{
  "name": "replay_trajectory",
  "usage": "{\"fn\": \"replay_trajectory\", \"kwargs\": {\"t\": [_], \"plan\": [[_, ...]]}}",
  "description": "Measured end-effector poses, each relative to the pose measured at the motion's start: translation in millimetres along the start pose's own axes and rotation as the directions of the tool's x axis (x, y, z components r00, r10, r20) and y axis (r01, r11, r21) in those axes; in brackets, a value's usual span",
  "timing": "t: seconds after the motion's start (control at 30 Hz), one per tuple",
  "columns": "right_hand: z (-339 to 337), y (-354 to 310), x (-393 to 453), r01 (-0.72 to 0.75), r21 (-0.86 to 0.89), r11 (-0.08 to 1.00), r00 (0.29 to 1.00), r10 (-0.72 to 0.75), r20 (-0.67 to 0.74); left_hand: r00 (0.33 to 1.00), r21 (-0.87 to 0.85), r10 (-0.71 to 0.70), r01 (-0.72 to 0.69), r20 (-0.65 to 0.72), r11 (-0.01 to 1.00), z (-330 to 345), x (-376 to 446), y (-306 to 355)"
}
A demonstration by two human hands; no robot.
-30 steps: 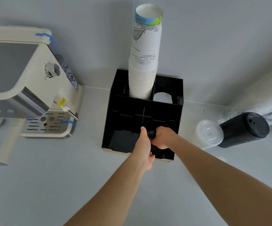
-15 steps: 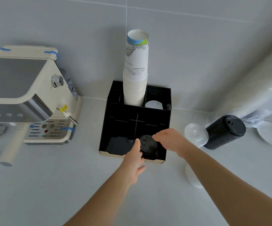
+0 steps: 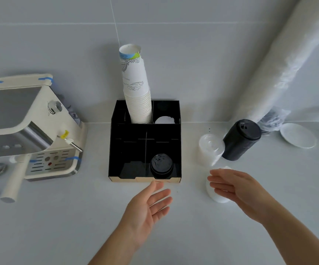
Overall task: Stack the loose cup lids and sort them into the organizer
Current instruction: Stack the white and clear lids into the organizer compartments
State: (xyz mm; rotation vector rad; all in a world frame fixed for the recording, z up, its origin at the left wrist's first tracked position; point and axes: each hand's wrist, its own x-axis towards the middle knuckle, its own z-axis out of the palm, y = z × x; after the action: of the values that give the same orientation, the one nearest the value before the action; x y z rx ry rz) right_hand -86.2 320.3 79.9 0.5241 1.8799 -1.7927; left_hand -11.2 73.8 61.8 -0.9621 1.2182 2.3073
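Black lid stack (image 3: 161,166): domed, upright in black organizer (image 3: 116,150) front-right compartment; embossed marking illegible, possibly lettering. Left hand (image 3: 147,209) and right hand (image 3: 235,186): fingers extended, holding nothing.

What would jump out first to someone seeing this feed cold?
The tall stack of paper cups rising from the back of the black organizer, with a stack of black lids standing in its front right compartment. Both hands are open and empty: the left hand before the organizer, the right hand over a white lid on the counter.
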Motion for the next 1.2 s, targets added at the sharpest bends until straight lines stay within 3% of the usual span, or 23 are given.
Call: {"fn": "replay_trajectory", "kwargs": {"t": [0.2,0.5,0.9,1.2], "plan": [[-59.5,12.0,-10.6,0.026,0.069,0.997,0.995,-0.019,-0.097,0.998,0.061,-0.012,0.015,-0.054,0.998,23.8,11.4,-21.2],[-120.2,32.3,22.8,-0.033,-0.020,0.999,0.991,0.030,-0.133,0.994,0.168,-0.023,0.040,-0.102,0.985,80.0,42.7,-57.4],[-118.4,53.2,82.7,-0.117,-0.132,0.984,0.989,0.127,0.071,0.995,0.523,0.022,0.032,-0.097,0.852,147.8,92.4,-81.7],[-115.5,59.7,103.1,-0.136,-0.076,0.988,0.982,0.144,0.126,1.000,0.619,-0.020,0.026,-0.017,0.785,151.1,109.8,-75.0]]}}
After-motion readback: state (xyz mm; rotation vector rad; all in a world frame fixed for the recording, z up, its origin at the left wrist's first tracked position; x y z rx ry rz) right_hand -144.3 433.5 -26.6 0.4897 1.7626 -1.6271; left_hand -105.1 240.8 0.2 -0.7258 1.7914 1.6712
